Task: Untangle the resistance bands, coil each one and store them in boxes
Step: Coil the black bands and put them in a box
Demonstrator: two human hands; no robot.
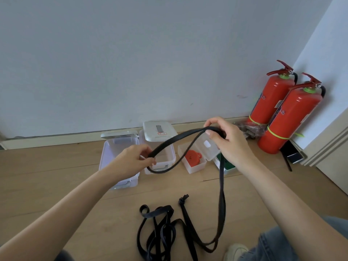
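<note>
Pinching one black resistance band [170, 143] between left hand [131, 160] and right hand [225, 140], its trailing end may snag the tangled bands [160, 228] below.

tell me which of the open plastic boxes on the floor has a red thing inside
The small translucent plastic box third from the left holds the red item; the two larger clear boxes look empty.
</note>
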